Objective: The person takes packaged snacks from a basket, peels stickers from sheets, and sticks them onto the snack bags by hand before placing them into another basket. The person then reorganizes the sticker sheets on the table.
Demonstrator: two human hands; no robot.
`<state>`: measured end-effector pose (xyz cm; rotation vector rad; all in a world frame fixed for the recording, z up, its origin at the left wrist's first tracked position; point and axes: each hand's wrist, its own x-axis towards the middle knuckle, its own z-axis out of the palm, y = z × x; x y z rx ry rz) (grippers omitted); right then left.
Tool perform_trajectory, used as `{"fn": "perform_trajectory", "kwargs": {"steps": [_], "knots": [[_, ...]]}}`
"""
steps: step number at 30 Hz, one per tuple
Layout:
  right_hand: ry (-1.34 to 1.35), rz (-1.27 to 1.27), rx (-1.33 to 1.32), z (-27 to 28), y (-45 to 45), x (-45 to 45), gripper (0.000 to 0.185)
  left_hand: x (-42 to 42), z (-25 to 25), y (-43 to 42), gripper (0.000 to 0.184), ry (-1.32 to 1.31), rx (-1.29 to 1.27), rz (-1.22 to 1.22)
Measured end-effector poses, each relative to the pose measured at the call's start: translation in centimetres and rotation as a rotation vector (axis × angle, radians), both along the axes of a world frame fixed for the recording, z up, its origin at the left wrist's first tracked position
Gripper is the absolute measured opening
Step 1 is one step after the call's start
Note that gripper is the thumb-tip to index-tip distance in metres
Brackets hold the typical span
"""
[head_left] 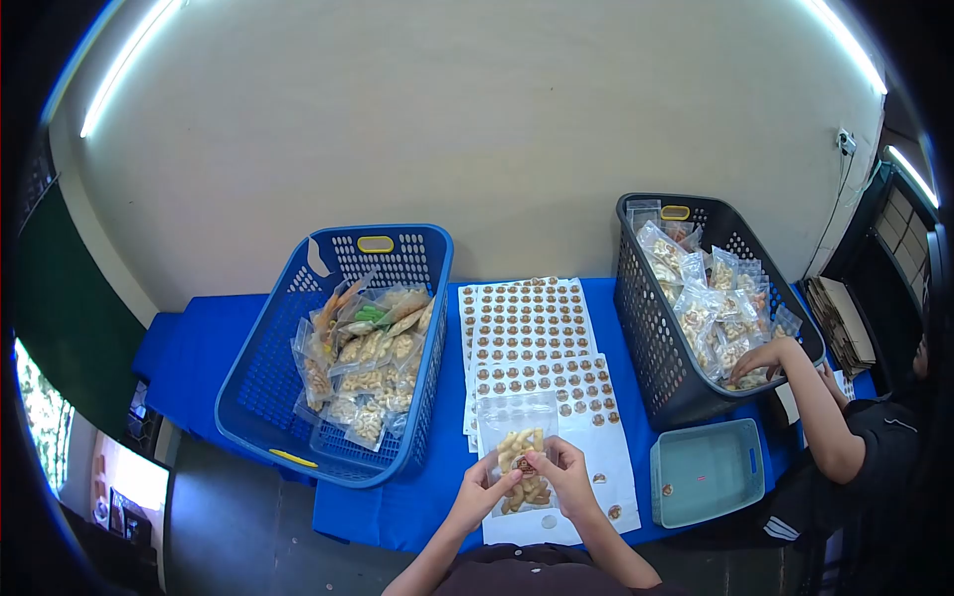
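Between my two hands is a clear zip bag [525, 412] of pale, curved snack pieces, with a round brown sticker on its front. My left hand [484, 491] grips the bag's left side, thumb on the front by the sticker. On the opposite edge my right hand [567, 479] pinches the bag, its thumb close to the sticker as well. Beneath the bag lies a white sticker sheet [614, 462] with round brown stickers above and bare spots lower down. More sticker sheets [527, 320] lie behind it.
A blue basket [425, 397] of filled bags stands at left. At right, a co-worker's hand [760, 360] reaches into a dark basket [646, 343] of filled bags. A pale green tray [704, 512] sits before it. Flattened cardboard [840, 323] is farther right. Blue cloth [368, 517] covers the table.
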<state>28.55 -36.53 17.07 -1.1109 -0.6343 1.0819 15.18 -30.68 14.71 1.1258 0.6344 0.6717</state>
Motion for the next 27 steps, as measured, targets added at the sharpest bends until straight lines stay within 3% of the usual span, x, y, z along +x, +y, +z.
{"fn": "perform_trajectory", "kwargs": {"steps": [5, 20, 27], "knots": [[-0.185, -0.027, 0.026, 0.2, 0.1, -0.5, 0.013, 0.2, 1.1, 0.3, 0.034, 0.039, 0.076, 0.091], [-0.033, -0.191, 0.050, -1.0, 0.9, -0.4, 0.016, 0.6, 0.5, 0.4, 0.026, 0.016, -0.024, 0.070], [-0.060, -0.045, 0.023, -1.3, 0.5, 0.2, 0.019, 0.6, 1.1, 0.5, 0.029, 0.120, 0.056, 0.036]]}}
